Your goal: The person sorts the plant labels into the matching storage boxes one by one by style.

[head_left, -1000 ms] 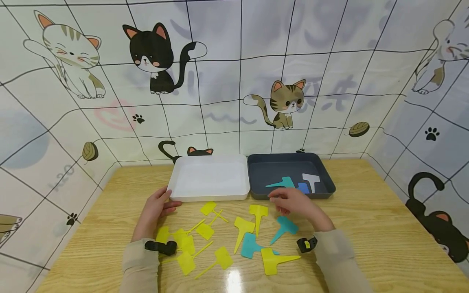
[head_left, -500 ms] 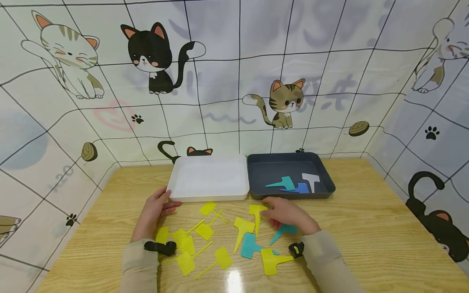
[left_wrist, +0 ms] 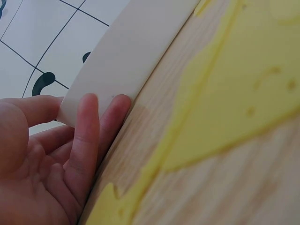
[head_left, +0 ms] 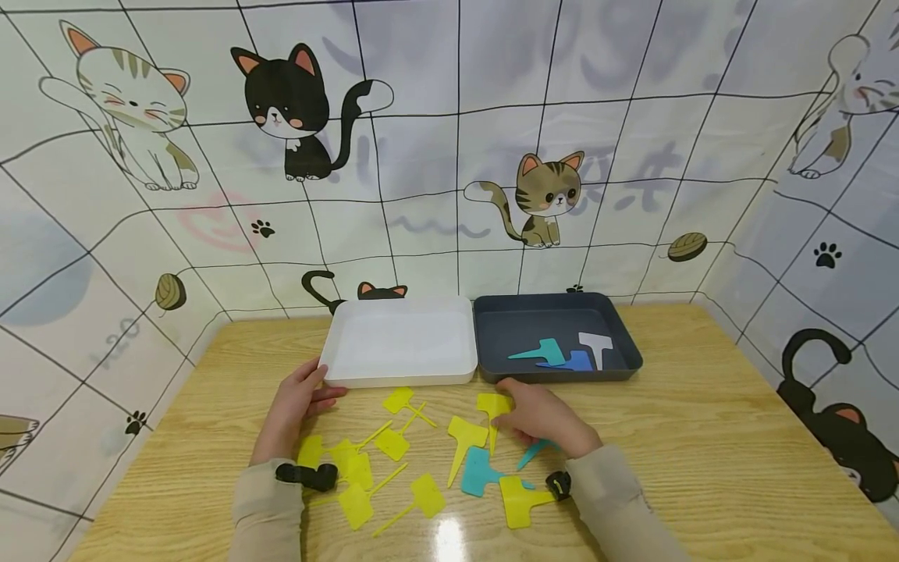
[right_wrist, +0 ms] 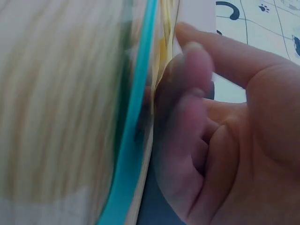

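At the left of the frame, a cat-printed backdrop (head_left: 140, 257) stands behind the pale wooden worktop (head_left: 674, 406). In the lower left we see the left hand (head_left: 298, 396) below a beige sleeve (head_left: 268, 507) and a black wrist strap (head_left: 307, 475); its fingers grasp the front left corner of the white tray (head_left: 400, 343), digits to either side of it. Just right of that wrist, at lower centre left, we find a loose cluster of yellow square-headed plant labels (head_left: 356, 506), some overlapping.

Right of these, near the lower centre, lies 1 yellow T-shaped label (head_left: 467, 439), with a teal label (head_left: 480, 471) below it, its stem partly under another yellow label (head_left: 517, 503). Above, the upright yellow label (head_left: 493, 403) lies flat on the worktop, in front of the gap between the trays. The right hand (head_left: 546, 414) touches its right side; we cannot tell whether the fingers have pinched it. A second teal label (head_left: 532, 453) is partly hidden beneath that hand.

At centre right, the dark grey tray (head_left: 548, 312) holds 3 T-shaped labels: teal (head_left: 549, 351), blue (head_left: 579, 361) and white (head_left: 595, 343).
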Available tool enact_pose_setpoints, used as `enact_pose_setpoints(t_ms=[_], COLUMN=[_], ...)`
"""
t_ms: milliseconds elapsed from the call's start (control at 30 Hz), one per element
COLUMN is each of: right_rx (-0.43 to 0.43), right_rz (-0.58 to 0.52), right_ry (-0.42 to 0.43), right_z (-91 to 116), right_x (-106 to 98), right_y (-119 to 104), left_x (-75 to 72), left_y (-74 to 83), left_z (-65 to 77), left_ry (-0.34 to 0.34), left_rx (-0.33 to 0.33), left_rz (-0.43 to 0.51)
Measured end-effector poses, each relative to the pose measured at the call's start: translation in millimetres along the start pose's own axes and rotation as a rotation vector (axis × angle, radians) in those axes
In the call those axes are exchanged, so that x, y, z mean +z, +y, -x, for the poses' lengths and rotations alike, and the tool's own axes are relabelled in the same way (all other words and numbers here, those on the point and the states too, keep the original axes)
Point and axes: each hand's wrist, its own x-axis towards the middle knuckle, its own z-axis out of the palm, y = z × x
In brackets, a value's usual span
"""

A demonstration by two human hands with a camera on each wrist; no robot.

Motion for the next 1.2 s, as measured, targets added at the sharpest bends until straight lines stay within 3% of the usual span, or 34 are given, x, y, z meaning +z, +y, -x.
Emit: enact_pose_setpoints(t_ms=[500, 800, 1200], right_rx=[0.033, 0.066, 0.012], right_rz=[0.163, 0.143, 0.093], right_ry=[0.103, 0.136, 0.109], right_z=[-4, -4, 1], right_x=[2, -3, -18], right_y=[-5, 1, 10], left_x=[-3.0, -2.8, 0.4], left_y=[-1.7, -1.4, 0.3], left_z=[-1.4, 0.7, 1.4], left_ry=[0.001, -0.001, 0.006], left_rx=[-0.002, -0.002, -0.019], left_rz=[-0.007, 0.0, -0.004])
